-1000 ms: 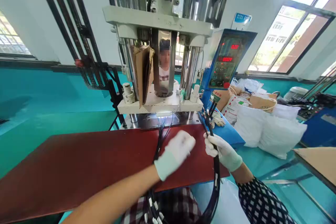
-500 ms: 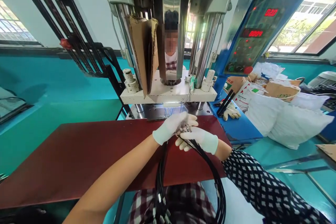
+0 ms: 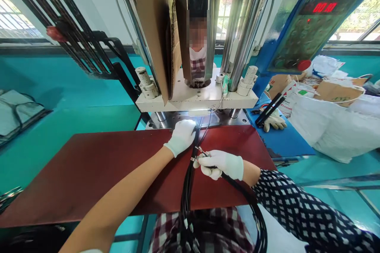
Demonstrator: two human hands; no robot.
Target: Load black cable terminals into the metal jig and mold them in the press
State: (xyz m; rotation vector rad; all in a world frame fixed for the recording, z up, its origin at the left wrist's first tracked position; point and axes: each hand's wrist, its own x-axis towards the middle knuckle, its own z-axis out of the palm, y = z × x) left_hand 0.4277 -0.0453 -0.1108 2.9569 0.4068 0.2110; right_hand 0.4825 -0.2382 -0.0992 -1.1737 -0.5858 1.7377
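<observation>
My left hand (image 3: 182,136), in a white glove, is at the front of the press with its fingers curled around the upper part of a bundle of black cables (image 3: 187,182). Its fingertips are partly hidden. Lower and to the right, my gloved right hand (image 3: 221,164) is closed on the ends of another group of black cables (image 3: 251,199). Small metal terminals (image 3: 200,151) stick out past its fingers, beside the first bundle. Both groups hang down over the table edge to my lap. Thin strands reach toward the lit gap of the press (image 3: 198,101).
The press's steel columns (image 3: 242,39) rise ahead, with a cardboard sheet (image 3: 154,39) leaning at left. A control box (image 3: 299,27) hangs at right above a blue table (image 3: 292,142) holding a glove (image 3: 274,121). White sacks (image 3: 335,134) stand beyond. My arms are over a dark red tabletop (image 3: 113,166).
My hands, together before, are now apart. The left has moved to the press front with one bundle; the right keeps cable ends lower down. The view has tilted down.
</observation>
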